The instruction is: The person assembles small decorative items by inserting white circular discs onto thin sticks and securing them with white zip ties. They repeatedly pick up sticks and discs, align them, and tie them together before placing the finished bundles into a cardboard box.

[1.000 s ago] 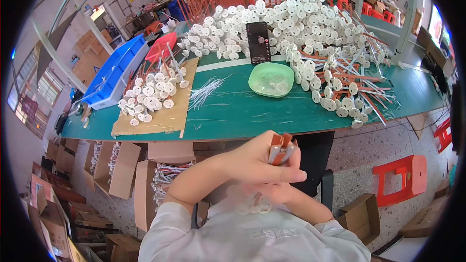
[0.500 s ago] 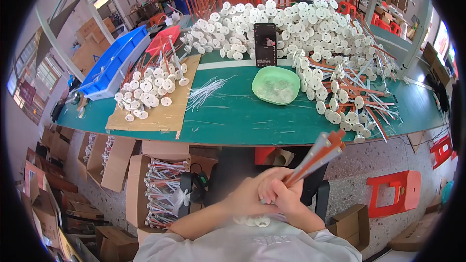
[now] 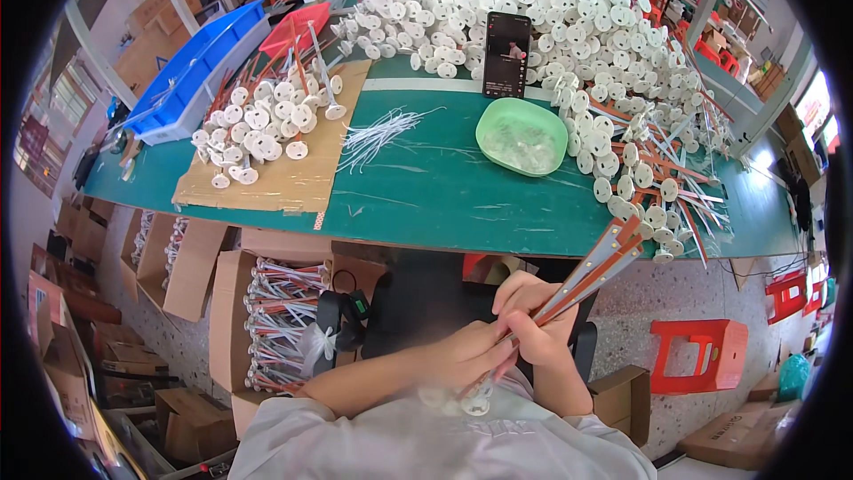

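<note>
Nearest us, white discs (image 3: 475, 403) ended the strip bundle (image 3: 588, 274); our left grip (image 3: 471, 351) was closed round its lower part, our right grip (image 3: 540, 333) closed farther along, nearer the free tips (image 3: 629, 230). Its long axis slanted away rightward, tips overlapping, in our view, the right half of the surface's (image 3: 426, 200) near edge.

Left hand (image 3: 473, 352): closed around the lower part of the strip bundle (image 3: 593, 274).
Right hand (image 3: 544, 336): grips the bundle farther up.
Strip bundle: tilted; brown and grey.
Green bowl (image 3: 500, 109): on the table (image 3: 426, 200), before the phone (image 3: 506, 58).
Phone: upright before a heap of white discs (image 3: 582, 44).
</note>
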### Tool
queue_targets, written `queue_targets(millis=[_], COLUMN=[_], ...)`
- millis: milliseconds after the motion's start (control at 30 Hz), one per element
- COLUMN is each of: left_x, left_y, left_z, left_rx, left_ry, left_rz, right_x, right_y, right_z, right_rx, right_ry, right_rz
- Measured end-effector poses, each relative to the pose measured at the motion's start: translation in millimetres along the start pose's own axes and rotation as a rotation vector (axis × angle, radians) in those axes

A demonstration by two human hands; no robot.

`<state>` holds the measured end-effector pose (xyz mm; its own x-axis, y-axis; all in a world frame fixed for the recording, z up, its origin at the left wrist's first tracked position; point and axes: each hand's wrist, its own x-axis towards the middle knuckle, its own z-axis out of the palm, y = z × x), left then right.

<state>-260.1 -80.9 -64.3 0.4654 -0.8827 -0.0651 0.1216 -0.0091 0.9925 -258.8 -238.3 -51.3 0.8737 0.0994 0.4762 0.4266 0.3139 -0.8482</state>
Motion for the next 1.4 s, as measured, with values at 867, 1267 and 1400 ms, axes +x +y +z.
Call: queue_targets(millis=[867, 1267, 1400], left_x=[-65, -113, -110], left_y=[-23, -32, -36], left_z=[-44, -76, -76], left_rx=[-0.481, -0.347, -0.408], left_ry=[0.786, 0.738, 0.736], left_rz=[0.421, 0.501, 0.503], right_x=[142, 308, 303], right_y=[24, 157, 157], right_z=[57, 61, 63], right_rx=[-0.571, -1.338, -1.411], right_ry=[-0.346, -0.836, -0.822], right_rz=[0.091, -0.214, -0.242])
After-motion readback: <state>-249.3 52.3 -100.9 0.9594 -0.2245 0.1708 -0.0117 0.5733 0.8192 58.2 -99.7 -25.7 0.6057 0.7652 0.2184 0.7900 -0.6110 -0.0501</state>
